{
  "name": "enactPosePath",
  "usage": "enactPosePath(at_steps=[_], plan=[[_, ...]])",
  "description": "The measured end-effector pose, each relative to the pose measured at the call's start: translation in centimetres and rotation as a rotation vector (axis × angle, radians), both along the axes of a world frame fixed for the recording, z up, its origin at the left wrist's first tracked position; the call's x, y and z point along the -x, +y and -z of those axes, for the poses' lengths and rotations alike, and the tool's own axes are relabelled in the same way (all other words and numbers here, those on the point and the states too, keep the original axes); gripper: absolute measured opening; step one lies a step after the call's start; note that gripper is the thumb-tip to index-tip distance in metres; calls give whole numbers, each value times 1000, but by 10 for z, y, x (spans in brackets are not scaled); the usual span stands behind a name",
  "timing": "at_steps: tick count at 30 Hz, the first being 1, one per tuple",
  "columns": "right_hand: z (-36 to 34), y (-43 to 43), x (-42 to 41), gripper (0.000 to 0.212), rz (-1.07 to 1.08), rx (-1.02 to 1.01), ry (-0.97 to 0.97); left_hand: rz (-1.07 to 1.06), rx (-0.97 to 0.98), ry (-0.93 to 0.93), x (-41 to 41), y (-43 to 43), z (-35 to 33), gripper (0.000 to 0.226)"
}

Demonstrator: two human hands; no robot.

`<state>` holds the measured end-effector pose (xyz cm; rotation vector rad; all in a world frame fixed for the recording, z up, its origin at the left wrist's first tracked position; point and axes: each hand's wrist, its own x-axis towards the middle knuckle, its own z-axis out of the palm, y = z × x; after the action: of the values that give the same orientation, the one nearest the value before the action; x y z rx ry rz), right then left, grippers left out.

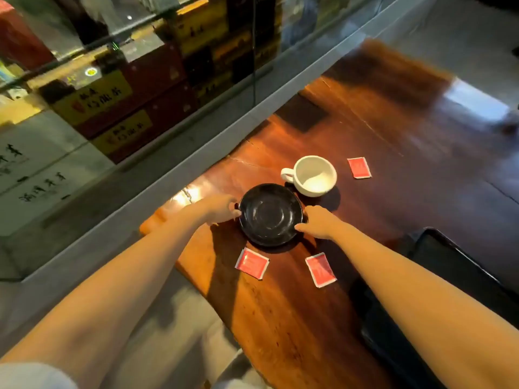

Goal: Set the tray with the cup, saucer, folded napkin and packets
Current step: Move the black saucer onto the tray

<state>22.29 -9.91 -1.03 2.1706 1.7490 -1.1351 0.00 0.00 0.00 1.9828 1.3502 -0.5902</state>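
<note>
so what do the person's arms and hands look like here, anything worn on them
Both forearms are bare down to the wrists. The left hand and right hand wear no gloves, and no rings, watch or bracelets show. A bit of pale grey sleeve shows at the left upper arm, at the bottom corner.

Tea shop: glass case (157, 88) of boxed goods (106, 108)

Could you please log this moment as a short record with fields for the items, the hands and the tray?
saucer: round black glossy saucer, on the wooden table
cup: white ceramic cup, empty, beyond the saucer
packets: three red paper packets, flat on the table
left hand: at saucer's left rim
right hand: at saucer's right rim
tray: dark tray at right, partly in view
napkin: not in view
</note>
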Motion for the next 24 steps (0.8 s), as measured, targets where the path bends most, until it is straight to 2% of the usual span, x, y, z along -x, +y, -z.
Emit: enactPosePath(at_steps=[5, 10, 15, 21, 24], plan=[[17, 7, 6, 34, 178, -61, 37, -193, 102, -241, -18, -2, 13, 52], [23, 12, 6, 30, 310, -26, 111, -363, 135, -380, -21, -1, 25, 51], [28, 16, 6, 38, 486, 1, 252, -485, 200, -425, -19, 3, 32, 48], [20, 5, 6, 28, 894, 28, 530, -587, 277, -450, -23, 5, 28, 37], [17, -3, 8, 28, 1000, 12, 637, -612, 299, -442, -23, 7, 26, 34]])
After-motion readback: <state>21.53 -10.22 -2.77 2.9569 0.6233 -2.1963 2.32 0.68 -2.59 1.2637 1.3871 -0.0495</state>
